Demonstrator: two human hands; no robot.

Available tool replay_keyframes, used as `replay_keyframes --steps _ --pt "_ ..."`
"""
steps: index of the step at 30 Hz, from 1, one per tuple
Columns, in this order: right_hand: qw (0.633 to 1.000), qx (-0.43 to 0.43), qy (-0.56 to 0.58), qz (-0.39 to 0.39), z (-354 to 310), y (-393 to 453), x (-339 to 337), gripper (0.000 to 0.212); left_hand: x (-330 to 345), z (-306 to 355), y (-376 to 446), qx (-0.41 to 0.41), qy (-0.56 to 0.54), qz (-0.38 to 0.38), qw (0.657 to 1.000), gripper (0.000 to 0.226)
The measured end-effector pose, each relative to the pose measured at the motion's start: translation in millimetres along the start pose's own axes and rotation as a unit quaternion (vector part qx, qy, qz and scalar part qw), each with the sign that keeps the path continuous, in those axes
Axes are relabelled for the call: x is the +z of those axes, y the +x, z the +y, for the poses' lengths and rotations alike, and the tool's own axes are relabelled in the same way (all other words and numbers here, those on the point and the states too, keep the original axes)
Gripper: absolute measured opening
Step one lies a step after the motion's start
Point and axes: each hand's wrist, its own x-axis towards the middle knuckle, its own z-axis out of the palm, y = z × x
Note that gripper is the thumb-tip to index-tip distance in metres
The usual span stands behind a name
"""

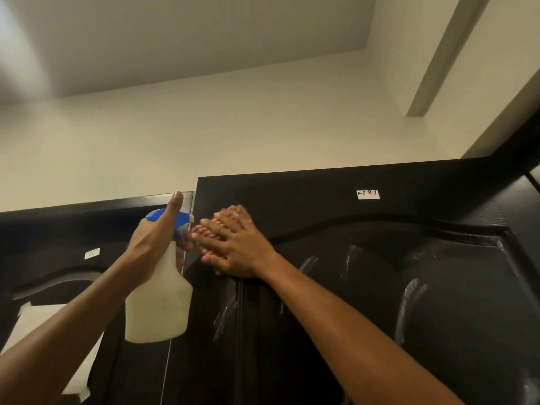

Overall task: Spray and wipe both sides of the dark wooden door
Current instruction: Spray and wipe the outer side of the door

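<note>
The dark wooden door (365, 273) fills the lower right, with an arched raised panel and wet streaks on its glossy face. My right hand (233, 247) lies flat against the door's upper left corner, pressing a red-and-white striped cloth (210, 226) that peeks out past the fingers. My left hand (155, 238) grips the neck of a translucent white spray bottle (159, 305) with a blue trigger head, held upright just left of the door's edge, thumb raised.
A second dark door (58, 238) stands to the left, with a small white label and a taped white sheet (43, 337) on it. A white label (368, 194) sits near the top of the right door. Pale wall and ceiling lie above.
</note>
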Motion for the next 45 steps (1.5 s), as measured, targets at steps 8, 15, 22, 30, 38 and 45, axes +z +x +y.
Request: replay_keyframes --steps 8,15,22,30,38,45 --pt "0.851 0.51 0.016 0.122 156.5 -94.3 -26.7 0.063 19.0 2.3 -8.0 -0.008 -0.01 -0.012 1.0 0.082" --pt "0.836 0.527 0.063 0.141 121.9 -27.7 -24.3 0.066 -8.0 3.2 -5.6 -0.034 -0.009 0.006 0.999 0.089" --pt "0.948 0.305 0.073 0.049 34.2 100.9 -24.4 0.063 -39.5 -3.1 -3.3 -0.004 0.027 0.031 0.999 0.085" --pt "0.999 -0.02 0.015 -0.02 -11.8 106.1 -9.4 0.058 -46.5 -18.6 -15.4 -0.03 0.029 0.019 0.999 0.082" --pt "0.982 0.18 0.014 0.06 43.7 -5.1 -10.2 0.063 -13.0 -27.4 -37.2 -0.043 0.025 0.017 0.999 0.077" --pt "0.903 0.397 0.076 0.146 48.0 -20.9 -9.1 0.062 -17.2 -44.0 -65.2 -0.044 0.034 0.009 0.998 0.064"
